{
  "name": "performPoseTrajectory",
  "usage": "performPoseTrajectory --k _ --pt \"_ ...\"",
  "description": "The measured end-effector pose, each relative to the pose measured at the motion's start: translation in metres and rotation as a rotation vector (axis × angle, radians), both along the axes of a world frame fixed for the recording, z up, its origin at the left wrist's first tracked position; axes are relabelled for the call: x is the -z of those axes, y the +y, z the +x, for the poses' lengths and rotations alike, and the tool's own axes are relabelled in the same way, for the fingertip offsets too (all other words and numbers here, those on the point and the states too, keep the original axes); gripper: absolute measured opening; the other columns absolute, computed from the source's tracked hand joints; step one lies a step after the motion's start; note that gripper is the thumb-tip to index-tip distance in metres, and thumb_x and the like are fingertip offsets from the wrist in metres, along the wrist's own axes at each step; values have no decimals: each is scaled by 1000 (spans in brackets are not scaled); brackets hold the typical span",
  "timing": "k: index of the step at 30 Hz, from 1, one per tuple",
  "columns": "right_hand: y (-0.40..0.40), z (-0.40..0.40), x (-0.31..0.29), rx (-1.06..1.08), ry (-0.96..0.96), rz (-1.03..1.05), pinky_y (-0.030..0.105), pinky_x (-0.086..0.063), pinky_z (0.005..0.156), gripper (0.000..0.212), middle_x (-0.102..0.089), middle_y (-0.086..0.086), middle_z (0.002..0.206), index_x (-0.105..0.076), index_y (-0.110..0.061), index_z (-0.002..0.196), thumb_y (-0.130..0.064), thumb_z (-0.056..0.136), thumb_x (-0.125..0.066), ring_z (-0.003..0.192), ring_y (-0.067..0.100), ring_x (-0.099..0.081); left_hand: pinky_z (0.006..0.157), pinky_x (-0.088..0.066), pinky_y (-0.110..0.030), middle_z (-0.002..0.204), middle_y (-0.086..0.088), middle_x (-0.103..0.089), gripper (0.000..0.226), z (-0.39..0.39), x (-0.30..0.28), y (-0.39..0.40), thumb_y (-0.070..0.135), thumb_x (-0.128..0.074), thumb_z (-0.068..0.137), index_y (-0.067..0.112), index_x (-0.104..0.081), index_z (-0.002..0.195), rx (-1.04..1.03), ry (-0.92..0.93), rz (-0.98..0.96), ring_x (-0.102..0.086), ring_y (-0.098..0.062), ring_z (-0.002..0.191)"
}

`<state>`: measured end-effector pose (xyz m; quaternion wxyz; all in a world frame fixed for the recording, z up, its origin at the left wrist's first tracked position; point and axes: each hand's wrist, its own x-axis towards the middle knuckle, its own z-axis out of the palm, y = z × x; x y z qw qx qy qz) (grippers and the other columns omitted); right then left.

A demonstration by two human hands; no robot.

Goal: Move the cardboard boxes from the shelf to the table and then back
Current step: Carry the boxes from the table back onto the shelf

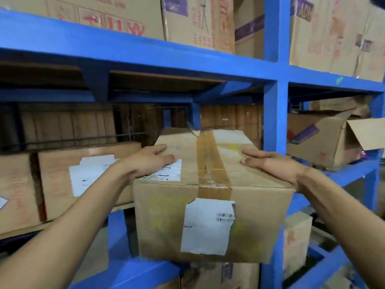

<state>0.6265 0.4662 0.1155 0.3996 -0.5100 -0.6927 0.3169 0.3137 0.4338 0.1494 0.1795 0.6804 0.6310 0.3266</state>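
Observation:
A taped cardboard box (210, 197) with a torn white label on its front sits at the edge of the middle level of the blue shelf (276, 113), its front face sticking out toward me. My left hand (150, 161) grips the box's top left edge, fingers lying over a white sticker. My right hand (273, 163) grips its top right edge. Whether the box rests on the shelf or hangs in my hands is not clear.
Another labelled box (83, 180) stands on the same level to the left. An open, crumpled box (329, 138) lies in the right bay. Large cartons (187, 19) fill the level above, and more boxes (295, 240) sit below. A blue upright post stands just right of the held box.

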Motion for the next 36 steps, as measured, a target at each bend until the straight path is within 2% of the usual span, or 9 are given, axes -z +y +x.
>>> performPoseTrajectory --k 3,6,10,12,16,20,23,27,36 --pt "43 -10 -11 -81 12 -11 17 -45 76 40 -62 -10 126 -65 -33 129 -36 89 -68 95 1 -60 93 -23 -23 159 8 -30 69 -10 -5 32 57 -55 93 31 -34 153 -99 64 -37 -31 -18 144" --pt "74 -13 -12 -317 126 -170 29 -54 74 42 -75 3 107 -69 -22 124 -40 86 -69 87 15 -71 93 -24 -23 157 5 -34 67 -18 -2 59 53 -57 93 25 -38 151 -180 25 -68 -37 -16 138" --pt "116 1 10 -634 288 -98 35 -48 99 91 -59 -4 137 -64 -35 130 -72 49 -83 119 17 -60 94 -28 -24 152 4 -42 60 -27 9 80 47 -59 94 22 -45 147 -293 -40 -31 -44 -16 129" --pt "129 6 28 -706 233 23 27 -53 92 102 -45 -16 143 -53 -41 137 -70 44 -85 121 9 -56 95 -29 -25 148 7 -46 56 -28 7 88 48 -61 93 25 -51 143 -318 -6 -34 -46 -15 125" --pt "159 0 48 -622 274 147 29 -58 82 68 -60 -5 126 -52 -39 126 -30 68 -86 102 7 -67 86 -33 -22 132 -2 -61 34 -20 1 104 34 -61 96 18 -66 125 -470 92 90 -54 -17 110" --pt "195 -15 59 -564 428 143 43 -58 88 65 -64 -7 121 -50 -50 126 -30 73 -82 103 11 -68 85 -47 -33 109 -9 -72 31 -9 18 113 42 -52 97 22 -70 112 -617 119 410 -62 -29 106" --pt "222 -38 64 -498 599 163 39 -57 89 73 -63 -13 122 -31 -57 139 -27 86 -73 105 9 -67 93 -44 -41 116 -3 -67 44 11 45 118 58 -38 95 29 -64 116 -591 409 532 -56 -29 116" --pt "258 -75 70 -385 663 224 52 -44 106 66 -50 -5 143 -27 -75 125 -50 83 -71 126 17 -55 112 -19 -56 138 -2 -50 73 18 71 150 72 -18 89 30 -39 145 -627 863 449 -34 -35 136" --pt "334 -135 84 -24 547 334 48 -41 106 85 -47 -2 147 -24 -48 146 -84 73 -49 130 25 -48 116 -1 -63 155 -14 -31 79 -12 77 222 71 -19 91 24 -13 155 -704 949 434 -2 -38 150"
